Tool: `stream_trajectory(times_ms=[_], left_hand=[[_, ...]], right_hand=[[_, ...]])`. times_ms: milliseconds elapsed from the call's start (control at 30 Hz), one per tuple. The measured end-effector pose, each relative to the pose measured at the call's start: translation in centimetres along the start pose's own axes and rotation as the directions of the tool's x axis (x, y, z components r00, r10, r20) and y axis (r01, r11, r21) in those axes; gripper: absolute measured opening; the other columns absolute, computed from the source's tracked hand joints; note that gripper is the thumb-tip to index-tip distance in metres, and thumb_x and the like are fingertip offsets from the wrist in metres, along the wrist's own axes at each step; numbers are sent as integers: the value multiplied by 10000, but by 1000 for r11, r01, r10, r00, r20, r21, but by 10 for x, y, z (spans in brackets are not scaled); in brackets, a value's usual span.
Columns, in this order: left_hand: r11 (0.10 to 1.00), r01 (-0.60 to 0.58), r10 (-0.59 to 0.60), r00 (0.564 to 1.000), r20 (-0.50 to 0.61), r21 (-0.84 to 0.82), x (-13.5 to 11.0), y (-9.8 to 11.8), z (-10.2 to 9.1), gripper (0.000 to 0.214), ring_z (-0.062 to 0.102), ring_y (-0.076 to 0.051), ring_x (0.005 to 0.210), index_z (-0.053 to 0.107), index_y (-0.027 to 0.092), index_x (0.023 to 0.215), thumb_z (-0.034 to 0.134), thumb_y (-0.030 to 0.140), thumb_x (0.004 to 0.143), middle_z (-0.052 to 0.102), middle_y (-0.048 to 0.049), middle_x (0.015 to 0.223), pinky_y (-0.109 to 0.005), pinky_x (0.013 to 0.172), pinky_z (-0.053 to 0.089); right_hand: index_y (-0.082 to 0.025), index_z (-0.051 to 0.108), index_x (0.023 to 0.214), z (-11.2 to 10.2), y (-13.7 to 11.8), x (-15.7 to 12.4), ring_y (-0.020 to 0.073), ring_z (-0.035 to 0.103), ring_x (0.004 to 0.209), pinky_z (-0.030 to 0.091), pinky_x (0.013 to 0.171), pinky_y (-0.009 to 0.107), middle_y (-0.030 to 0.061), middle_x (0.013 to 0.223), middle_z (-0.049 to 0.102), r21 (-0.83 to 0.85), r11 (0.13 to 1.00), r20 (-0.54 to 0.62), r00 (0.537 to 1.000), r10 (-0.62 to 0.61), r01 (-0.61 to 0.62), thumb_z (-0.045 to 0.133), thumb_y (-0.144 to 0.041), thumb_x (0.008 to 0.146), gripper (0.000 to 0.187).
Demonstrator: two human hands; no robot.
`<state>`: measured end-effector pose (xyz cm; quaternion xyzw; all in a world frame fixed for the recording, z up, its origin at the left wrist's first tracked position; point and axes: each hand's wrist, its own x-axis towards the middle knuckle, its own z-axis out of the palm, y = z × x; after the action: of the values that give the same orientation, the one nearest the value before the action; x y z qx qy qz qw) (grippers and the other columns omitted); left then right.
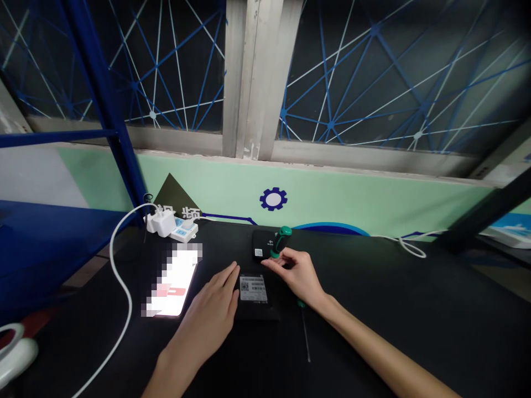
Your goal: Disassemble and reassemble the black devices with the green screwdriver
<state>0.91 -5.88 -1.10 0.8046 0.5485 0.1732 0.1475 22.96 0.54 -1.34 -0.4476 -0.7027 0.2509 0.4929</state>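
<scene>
My right hand (299,272) pinches a screwdriver (283,239) low down, by the bottom of its green and black handle; the handle stands up above my fingers and the tip is hidden. Below it lies a flat black device (255,314) with a white printed label (253,288). My left hand (215,301) rests at the device's left edge, fingers stretched out and nothing held. A second screwdriver (306,334) lies under my right wrist, its thin shaft pointing toward me and most of its handle covered. Behind the device is a black box (262,243) with a small white code label.
A lit phone (176,284), partly pixelated, lies left of my left hand. Behind it a white power strip (182,228) holds a charger (162,222), with a white cable (124,282) looping down the left side. Another white cable (410,246) lies at the back right by the wall.
</scene>
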Motion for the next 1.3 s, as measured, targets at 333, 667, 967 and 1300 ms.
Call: stream_trajectory(times_ms=[333, 667, 967, 1300], left_hand=[[1000, -20, 20, 1000, -13, -10, 1, -6, 5, 526, 426, -237, 1411, 363, 195, 1530, 304, 334, 1026, 397, -55, 1574, -413, 1135, 419], [1000, -15, 15, 1000, -1, -5, 1, -7, 8, 531, 405, -230, 1423, 344, 193, 1541, 296, 347, 1036, 383, -50, 1582, -412, 1146, 403], [1000, -25, 25, 999, -26, -15, 1, -8, 9, 521, 421, -236, 1414, 366, 201, 1527, 311, 337, 1027, 408, -57, 1568, -413, 1141, 410], [1000, 0, -1, 1000, -27, -23, 0, -6, 8, 520, 415, -242, 1419, 367, 216, 1523, 309, 359, 1027, 393, -48, 1575, -432, 1139, 415]], right_hand=[[-171, 756, 738, -8, -5, 1, 215, 703, 649, 528, 620, 294, 69, 711, 762, -16, 1000, 132, 991, -17, 19, 666, -416, 891, 303], [-182, 590, 556, -3, 6, 1, 146, 548, 474, 419, 476, 257, 7, 504, 613, -46, 999, 13, 1000, 2, -2, 758, -485, 791, 419], [-176, 687, 695, -8, -4, 2, 179, 647, 629, 474, 565, 264, 53, 713, 732, -4, 999, 132, 990, -39, 40, 653, -371, 899, 285], [-180, 685, 639, -8, 4, 2, 133, 529, 501, 422, 501, 249, 11, 569, 647, -84, 995, 64, 997, -43, 48, 726, -395, 837, 295]])
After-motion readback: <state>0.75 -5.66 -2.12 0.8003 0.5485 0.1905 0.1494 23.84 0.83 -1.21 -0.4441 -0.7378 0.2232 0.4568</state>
